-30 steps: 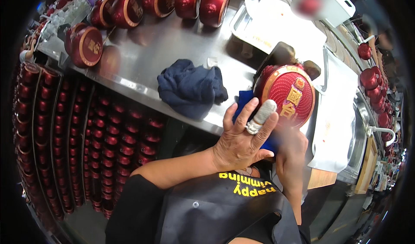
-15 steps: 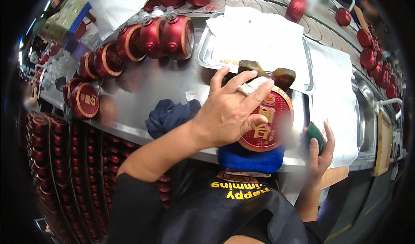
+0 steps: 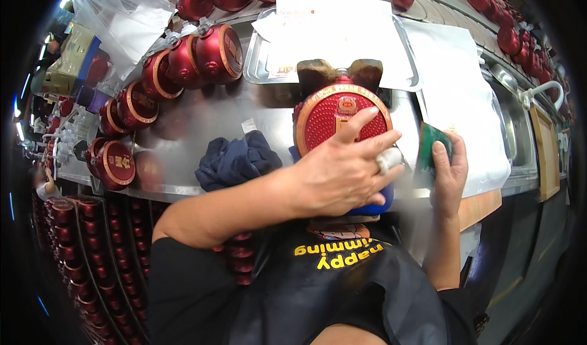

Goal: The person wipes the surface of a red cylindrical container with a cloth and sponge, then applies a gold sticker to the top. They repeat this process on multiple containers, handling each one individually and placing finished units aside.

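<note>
A round dark-red bottle (image 3: 318, 119) with a gold-edged, raised-pattern face lies face up in front of me. Its neck sits between two brown, worn blocks (image 3: 365, 76), and part of a blue cloth (image 3: 371, 207) shows beneath it. Over the lower half of the face reaches my left hand (image 3: 339, 171), hiding most of the gold characters. A small white wad of cloth (image 3: 389, 159) is tucked among its fingers. To the right of the bottle, my right hand (image 3: 451, 171) pinches a flat dark-green piece (image 3: 433, 144) whose exact kind I cannot make out.
Several red bottles (image 3: 215, 55) line the steel table's left side. A crumpled navy cloth (image 3: 238, 160) lies nearer me. Behind the blocks is a metal tray (image 3: 262, 70) with white paper (image 3: 336, 33). At right are a white sheet (image 3: 455, 94) and a sink with a tap (image 3: 544, 94).
My left hand has moved with the white wad from the bottle's upper rim down to its lower right side. My right hand still holds the green piece, tilted differently. The whole view has shifted.
</note>
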